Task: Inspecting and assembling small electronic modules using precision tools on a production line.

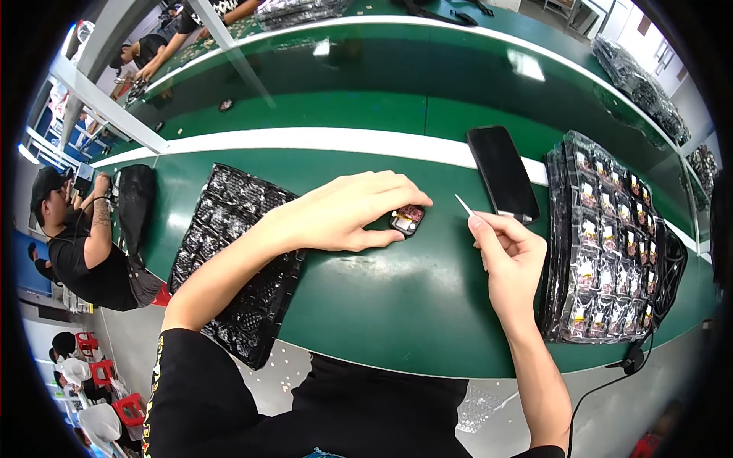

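Note:
My left hand (347, 210) is closed round a small black-cased electronic device (408, 221) on the green table, thumb at its near edge and fingers at its far edge. Its upper side shows a reddish-brown part and a pale strip. To the right, my right hand (510, 256) pinches a thin, white, pointed stick (463, 204) between thumb and fingers. The tip points up and left, apart from the device. Beneath my left forearm lies a black plastic blister tray (229, 229) with rows of pockets; my arm hides part of it.
A dark-screened phone (504, 172) lies beyond my right hand. Stacked clear blister trays (603, 252) filled with small devices stand at the right, a black cable (672, 275) beside them. A white-edged conveyor channel (305, 114) runs behind. A co-worker (84, 237) sits at the left.

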Available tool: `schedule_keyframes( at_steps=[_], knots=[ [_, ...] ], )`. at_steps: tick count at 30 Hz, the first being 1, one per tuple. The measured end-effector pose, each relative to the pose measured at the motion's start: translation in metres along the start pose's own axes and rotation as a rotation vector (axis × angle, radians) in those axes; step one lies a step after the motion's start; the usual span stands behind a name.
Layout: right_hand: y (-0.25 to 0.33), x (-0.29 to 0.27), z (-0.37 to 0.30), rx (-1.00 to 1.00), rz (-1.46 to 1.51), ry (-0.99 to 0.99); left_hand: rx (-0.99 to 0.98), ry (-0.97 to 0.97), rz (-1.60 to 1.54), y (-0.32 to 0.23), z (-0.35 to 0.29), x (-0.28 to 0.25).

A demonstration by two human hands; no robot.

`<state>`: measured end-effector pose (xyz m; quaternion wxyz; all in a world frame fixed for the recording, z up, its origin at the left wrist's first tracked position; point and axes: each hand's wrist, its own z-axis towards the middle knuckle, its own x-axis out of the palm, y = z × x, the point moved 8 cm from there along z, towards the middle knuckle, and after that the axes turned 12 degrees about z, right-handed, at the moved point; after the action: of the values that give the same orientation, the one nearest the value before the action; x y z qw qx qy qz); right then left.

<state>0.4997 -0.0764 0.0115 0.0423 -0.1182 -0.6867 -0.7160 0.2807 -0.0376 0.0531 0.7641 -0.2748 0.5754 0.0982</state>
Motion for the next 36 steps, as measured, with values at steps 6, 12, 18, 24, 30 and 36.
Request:
schedule_keyframes(
  at_steps=[6, 12, 18, 24, 30, 36],
  knots=[
    [0.006, 0.006, -0.002, 0.003, -0.049, 0.034, -0.065, -0.149, -0.093, -0.002, 0.003, 0.004],
    [0.004, 0.006, -0.004, 0.023, -0.044, 0.039, -0.063, -0.169, -0.014, -0.006, 0.002, 0.017],
    [0.008, 0.008, -0.006, 0.018, -0.078, 0.049, -0.056, -0.166, -0.098, -0.006, 0.003, 0.018],
    [0.01, 0.009, -0.005, 0.02, -0.077, 0.069, -0.077, -0.152, -0.007, -0.001, 0.0, 0.02],
    [0.012, 0.008, -0.006, -0.088, -0.168, 0.139, -0.18, -0.091, -0.215, 0.001, 0.0, 0.019],
    [0.01, 0.017, -0.009, -0.128, -0.414, 0.229, -0.16, -0.034, -0.208, 0.007, -0.002, 0.024]
  ],
)
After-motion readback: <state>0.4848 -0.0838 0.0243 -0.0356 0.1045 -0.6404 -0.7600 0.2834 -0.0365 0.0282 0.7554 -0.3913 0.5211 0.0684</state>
